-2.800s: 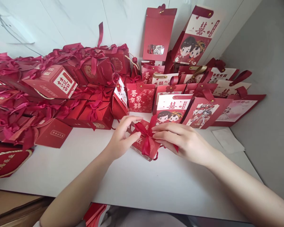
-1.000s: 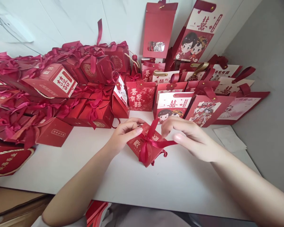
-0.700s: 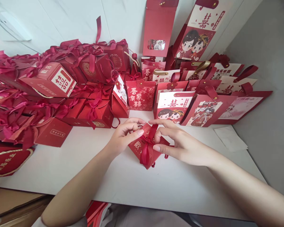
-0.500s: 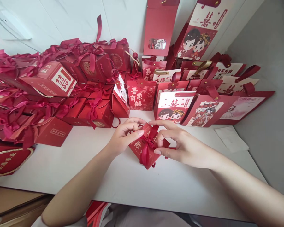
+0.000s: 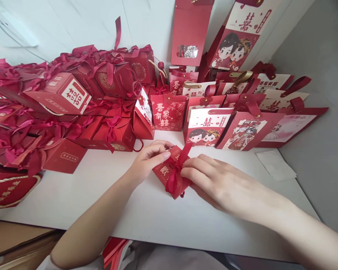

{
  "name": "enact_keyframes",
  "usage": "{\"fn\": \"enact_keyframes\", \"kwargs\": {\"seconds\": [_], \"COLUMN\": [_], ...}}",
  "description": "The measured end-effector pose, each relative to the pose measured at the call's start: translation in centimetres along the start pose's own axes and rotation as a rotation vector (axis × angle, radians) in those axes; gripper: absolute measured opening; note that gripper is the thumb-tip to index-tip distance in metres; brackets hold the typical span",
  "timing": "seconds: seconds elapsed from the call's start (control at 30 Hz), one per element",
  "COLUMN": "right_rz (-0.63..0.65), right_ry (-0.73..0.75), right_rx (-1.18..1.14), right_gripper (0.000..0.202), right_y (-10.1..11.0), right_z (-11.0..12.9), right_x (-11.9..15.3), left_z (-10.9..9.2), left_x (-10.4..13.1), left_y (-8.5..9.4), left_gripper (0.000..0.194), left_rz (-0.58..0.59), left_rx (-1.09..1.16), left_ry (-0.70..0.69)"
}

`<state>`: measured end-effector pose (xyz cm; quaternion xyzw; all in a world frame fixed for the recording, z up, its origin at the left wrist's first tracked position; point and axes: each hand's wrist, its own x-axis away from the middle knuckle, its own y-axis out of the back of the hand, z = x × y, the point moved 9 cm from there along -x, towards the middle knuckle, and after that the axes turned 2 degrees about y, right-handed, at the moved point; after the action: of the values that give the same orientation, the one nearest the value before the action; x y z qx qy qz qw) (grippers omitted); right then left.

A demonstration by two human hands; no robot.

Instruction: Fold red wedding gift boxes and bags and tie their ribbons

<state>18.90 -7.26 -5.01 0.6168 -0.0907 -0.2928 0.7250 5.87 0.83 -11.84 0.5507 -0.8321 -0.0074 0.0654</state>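
Note:
A small red gift box (image 5: pixel 165 175) with gold characters stands on the white table between my hands, one corner toward me. Around it a dark red ribbon (image 5: pixel 172 182) is tied in a bow, one tail sticking up at the back. My left hand (image 5: pixel 153 159) is closed on the box's left rear side, thumb on top and fingers behind. My right hand (image 5: pixel 211 180) covers the box's right side, its fingers bent in at the bow's knot; the thumb is hidden beneath, so what the fingertips pinch is partly concealed.
Several ribboned red boxes (image 5: pixel 112 135) are stacked along the wall at the left. Upright red and white gift bags (image 5: pixel 207 129) stand behind my hands. A folded white paper (image 5: pixel 276 165) lies at the right by the grey wall. Cardboard (image 5: pixel 14 238) sits below the table's front edge.
My right hand has turned over, its back now facing up and its spread fingers now curled in at the bow. One ribbon tail now stands up. The left hand keeps its hold.

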Motion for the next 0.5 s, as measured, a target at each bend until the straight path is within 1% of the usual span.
{"fn": "enact_keyframes", "kwargs": {"seconds": [0.1,0.27,0.37,0.43,0.5], "right_rz": [-0.001,-0.119,-0.173,-0.198,-0.197], "right_ry": [-0.002,0.034,0.059,0.053,0.036], "right_rx": [0.021,0.049,0.06,0.062,0.05], "right_gripper": [0.028,0.023,0.02,0.02,0.022], "right_y": [0.4,2.1,2.9,3.5,3.9], "right_z": [0.3,0.6,0.8,0.7,0.4], "right_x": [0.0,0.2,0.5,0.8,1.1], "left_z": [0.1,0.2,0.0,-0.2,-0.6], "left_x": [0.0,-0.2,-0.3,-0.2,-0.1], "left_y": [0.1,0.3,0.2,-0.1,-0.3], "left_gripper": [0.036,0.039,0.043,0.044,0.044], "left_rz": [-0.01,-0.02,-0.03,-0.03,-0.027], "left_rx": [-0.016,-0.021,-0.074,-0.113,-0.161], "left_ry": [-0.01,-0.013,-0.031,-0.046,-0.067]}}
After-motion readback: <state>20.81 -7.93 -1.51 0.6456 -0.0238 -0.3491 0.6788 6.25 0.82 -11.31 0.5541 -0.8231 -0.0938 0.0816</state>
